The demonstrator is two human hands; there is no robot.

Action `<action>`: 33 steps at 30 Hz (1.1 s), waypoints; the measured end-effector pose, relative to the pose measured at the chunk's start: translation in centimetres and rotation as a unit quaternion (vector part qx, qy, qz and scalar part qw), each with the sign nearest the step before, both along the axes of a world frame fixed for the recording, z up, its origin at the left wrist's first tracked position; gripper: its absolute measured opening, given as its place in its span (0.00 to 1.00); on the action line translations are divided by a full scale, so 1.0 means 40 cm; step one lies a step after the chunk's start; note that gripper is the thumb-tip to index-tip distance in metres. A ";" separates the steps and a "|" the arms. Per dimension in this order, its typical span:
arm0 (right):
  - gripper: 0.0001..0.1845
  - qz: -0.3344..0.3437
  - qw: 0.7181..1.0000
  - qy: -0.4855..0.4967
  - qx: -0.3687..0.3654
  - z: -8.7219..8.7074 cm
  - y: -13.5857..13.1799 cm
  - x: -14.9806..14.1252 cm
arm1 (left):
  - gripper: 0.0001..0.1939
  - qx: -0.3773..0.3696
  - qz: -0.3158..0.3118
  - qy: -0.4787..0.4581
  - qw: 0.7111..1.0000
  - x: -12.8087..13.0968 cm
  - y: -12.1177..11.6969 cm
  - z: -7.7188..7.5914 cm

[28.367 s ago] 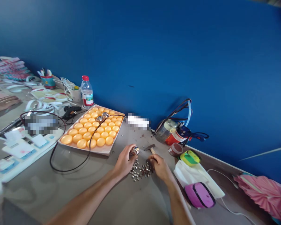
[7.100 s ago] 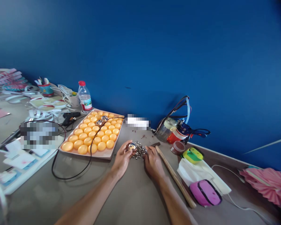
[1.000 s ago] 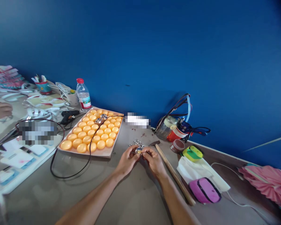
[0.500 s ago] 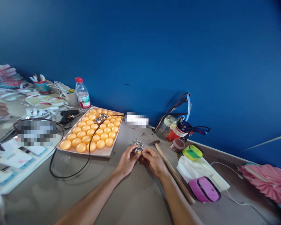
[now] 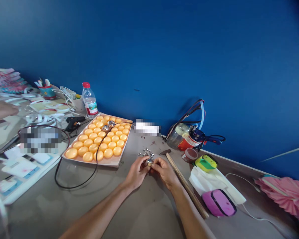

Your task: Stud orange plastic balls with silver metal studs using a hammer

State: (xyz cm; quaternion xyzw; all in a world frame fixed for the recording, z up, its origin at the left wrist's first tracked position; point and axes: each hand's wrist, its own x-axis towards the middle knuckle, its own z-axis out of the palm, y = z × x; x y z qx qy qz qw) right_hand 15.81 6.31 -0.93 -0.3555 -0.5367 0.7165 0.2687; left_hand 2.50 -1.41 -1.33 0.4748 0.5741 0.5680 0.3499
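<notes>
A small ball covered in silver studs [image 5: 149, 162], with some orange-yellow showing, sits between my two hands just above the grey table. My left hand [image 5: 137, 172] is closed around its left side. The fingertips of my right hand [image 5: 163, 171] pinch together against its right side; whether they also hold a stud is too small to see. Loose silver studs [image 5: 147, 152] lie in a little heap right behind the ball. Left of my hands, a shallow box [image 5: 118, 159] holds rows of shiny orange balls [image 5: 93, 148] and two silver-studded balls [image 5: 111, 123].
A hammer [image 5: 180, 184] lies close to my right forearm. Beyond it are a small jar [image 5: 189, 154], a yellow-green case [image 5: 206, 163] and a purple case [image 5: 219, 202]. A black cable [image 5: 96, 159] crosses the box. At far left, another person's hand [image 5: 3, 111] hovers over white strips.
The view has shifted slightly. My fingers have moved a little around the studded ball, which remains between both hands. The other person's hand at far left has moved right.
</notes>
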 end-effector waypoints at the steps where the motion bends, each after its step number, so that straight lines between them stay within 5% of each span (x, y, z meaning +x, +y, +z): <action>1: 0.15 0.001 1.000 -0.005 0.006 -0.001 -0.002 -0.001 | 0.17 0.002 -0.001 0.010 1.000 0.000 -0.001 0.001; 18: 0.16 -0.043 0.998 -0.038 0.025 0.006 -0.022 -0.020 | 0.16 0.039 0.007 0.030 0.999 0.001 -0.005 -0.006; 24: 0.16 -0.036 0.998 0.041 0.011 0.017 0.007 -0.002 | 0.20 0.000 -0.010 -0.067 0.998 0.004 -0.008 0.008; 27: 0.13 -0.118 0.983 -0.024 0.141 0.006 0.038 0.017 | 0.22 -0.008 -0.025 -0.125 0.992 0.003 -0.003 0.004; 29: 0.13 -0.145 0.942 -0.122 0.277 -0.009 0.050 0.026 | 0.23 -0.013 -0.022 -0.174 0.984 0.003 0.002 0.001; 33: 0.16 -0.089 0.847 -0.237 0.468 -0.035 0.049 0.028 | 0.24 -0.027 -0.013 -0.264 0.964 0.002 0.008 0.008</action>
